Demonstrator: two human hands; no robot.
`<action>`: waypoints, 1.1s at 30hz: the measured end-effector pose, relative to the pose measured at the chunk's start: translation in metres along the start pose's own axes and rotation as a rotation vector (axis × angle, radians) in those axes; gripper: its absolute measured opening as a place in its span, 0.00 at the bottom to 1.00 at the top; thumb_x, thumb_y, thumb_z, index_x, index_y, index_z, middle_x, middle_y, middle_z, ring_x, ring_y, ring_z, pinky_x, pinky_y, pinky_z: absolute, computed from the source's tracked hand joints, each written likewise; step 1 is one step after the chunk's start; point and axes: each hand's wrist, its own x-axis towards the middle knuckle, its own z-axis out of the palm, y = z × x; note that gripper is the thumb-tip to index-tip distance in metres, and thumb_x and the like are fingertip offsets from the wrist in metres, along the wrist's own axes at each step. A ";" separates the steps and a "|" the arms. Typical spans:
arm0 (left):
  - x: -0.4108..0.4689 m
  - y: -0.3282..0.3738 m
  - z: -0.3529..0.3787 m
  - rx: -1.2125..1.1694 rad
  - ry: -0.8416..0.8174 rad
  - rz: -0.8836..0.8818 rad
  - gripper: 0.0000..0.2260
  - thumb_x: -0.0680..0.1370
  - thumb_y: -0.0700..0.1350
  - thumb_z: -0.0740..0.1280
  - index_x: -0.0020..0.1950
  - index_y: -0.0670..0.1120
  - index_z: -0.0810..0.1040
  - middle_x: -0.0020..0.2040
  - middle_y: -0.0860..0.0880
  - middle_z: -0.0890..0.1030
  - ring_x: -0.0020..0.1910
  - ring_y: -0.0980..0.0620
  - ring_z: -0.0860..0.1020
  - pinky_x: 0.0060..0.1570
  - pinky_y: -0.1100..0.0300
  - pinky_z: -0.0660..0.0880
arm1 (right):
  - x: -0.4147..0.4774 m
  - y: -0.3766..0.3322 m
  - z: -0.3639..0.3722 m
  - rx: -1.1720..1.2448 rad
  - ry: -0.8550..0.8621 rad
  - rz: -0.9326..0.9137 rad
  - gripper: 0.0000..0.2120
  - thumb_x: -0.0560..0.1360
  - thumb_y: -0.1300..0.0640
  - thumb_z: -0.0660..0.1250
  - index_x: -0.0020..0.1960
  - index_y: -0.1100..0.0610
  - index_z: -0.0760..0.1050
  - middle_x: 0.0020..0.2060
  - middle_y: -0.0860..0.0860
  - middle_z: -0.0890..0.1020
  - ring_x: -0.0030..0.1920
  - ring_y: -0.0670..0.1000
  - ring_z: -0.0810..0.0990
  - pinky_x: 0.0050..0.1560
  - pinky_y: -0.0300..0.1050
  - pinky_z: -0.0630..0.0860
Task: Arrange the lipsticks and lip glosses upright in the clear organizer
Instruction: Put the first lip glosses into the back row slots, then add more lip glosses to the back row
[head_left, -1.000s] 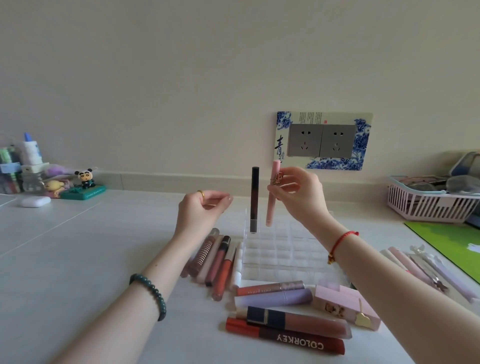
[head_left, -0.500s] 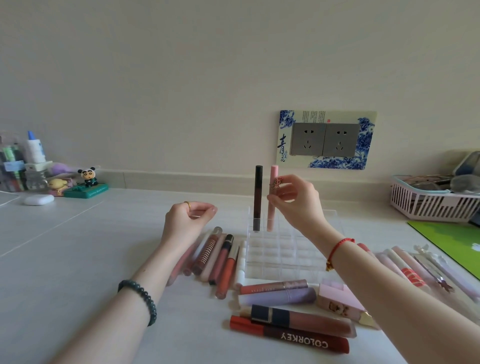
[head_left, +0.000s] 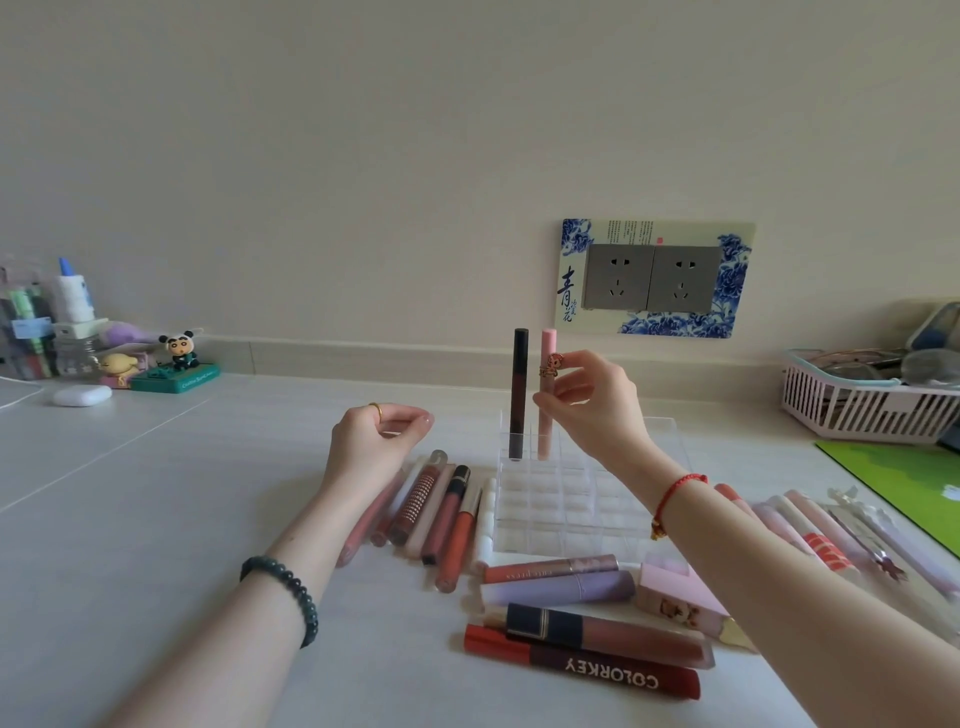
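1. Firstly, far left of the table (head_left: 156, 493): bottles, a panda figurine (head_left: 179, 349) and a white earbud case (head_left: 82, 395) near the wall.
2. Left hand (head_left: 382, 441) hovers with fingers loosely curled, grasping nothing.
3. Below it, a row of lip glosses (head_left: 441, 514) lies flat, just beside the clear organizer (head_left: 571, 525).
4. Dark lip gloss (head_left: 519, 395) stands upright in the organizer's back-left compartment.
5. Pink lip gloss (head_left: 545, 415) stands upright in the next compartment, just beside the dark one; right hand (head_left: 589, 405) pinches it.
6. More tubes lie in front of the organizer, nearest a red COLORKEY tube (head_left: 582, 670).
7. Right side: pale tubes (head_left: 831, 535) lying flat, a green mat (head_left: 909, 478), a white basket (head_left: 862, 410).
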 end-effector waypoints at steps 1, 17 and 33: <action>0.000 0.000 0.000 0.003 -0.001 0.000 0.03 0.72 0.46 0.70 0.38 0.53 0.81 0.36 0.57 0.81 0.38 0.60 0.78 0.33 0.79 0.68 | 0.000 0.000 0.000 -0.002 -0.001 0.004 0.13 0.67 0.63 0.71 0.48 0.54 0.74 0.35 0.47 0.78 0.34 0.41 0.78 0.36 0.28 0.71; 0.006 -0.002 -0.012 0.015 0.055 -0.023 0.03 0.72 0.48 0.70 0.38 0.53 0.80 0.37 0.55 0.82 0.40 0.55 0.79 0.39 0.69 0.69 | -0.002 0.002 -0.007 -0.034 -0.031 0.026 0.17 0.66 0.62 0.72 0.53 0.55 0.74 0.40 0.53 0.81 0.41 0.51 0.81 0.45 0.41 0.76; -0.013 0.021 -0.004 0.023 -0.032 0.101 0.05 0.71 0.51 0.70 0.37 0.52 0.81 0.34 0.56 0.83 0.35 0.62 0.78 0.39 0.73 0.73 | -0.078 -0.019 -0.083 -0.105 -0.196 -0.122 0.13 0.65 0.59 0.73 0.47 0.51 0.76 0.37 0.48 0.80 0.34 0.43 0.79 0.39 0.35 0.78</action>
